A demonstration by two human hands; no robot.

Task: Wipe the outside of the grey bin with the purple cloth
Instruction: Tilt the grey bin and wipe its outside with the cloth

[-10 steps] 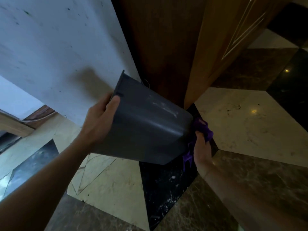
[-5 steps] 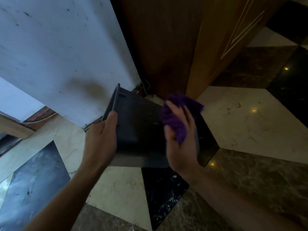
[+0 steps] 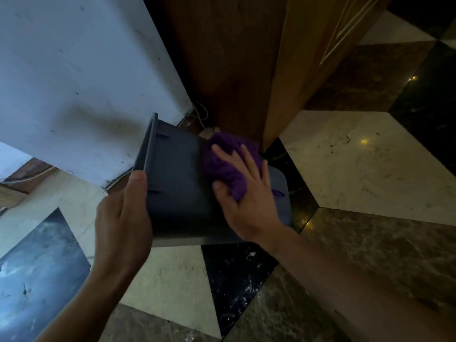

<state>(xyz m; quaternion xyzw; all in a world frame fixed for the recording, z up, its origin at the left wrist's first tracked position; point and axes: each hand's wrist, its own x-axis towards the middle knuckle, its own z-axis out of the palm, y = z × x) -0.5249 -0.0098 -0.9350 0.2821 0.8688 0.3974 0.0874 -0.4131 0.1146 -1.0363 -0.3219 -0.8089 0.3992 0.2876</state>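
The grey bin (image 3: 180, 183) is tipped on its side above the floor, its rim pointing left and its base to the right. My left hand (image 3: 123, 223) grips the bin at the rim, thumb on the outer wall. The purple cloth (image 3: 225, 159) lies bunched on the bin's upper outer wall. My right hand (image 3: 246, 193) presses flat on the cloth, fingers spread over it, part of the cloth hidden under the palm.
A white wall (image 3: 74, 82) rises behind the bin on the left. A dark wooden panel (image 3: 217, 58) and a lighter wooden cabinet door (image 3: 308, 58) stand behind it. Below is a patterned marble floor (image 3: 357, 156) of cream, black and brown tiles.
My right hand brought the cloth from the bin's base end up onto its outer wall and now lies flatter on it. The bin has turned so its rim faces left.
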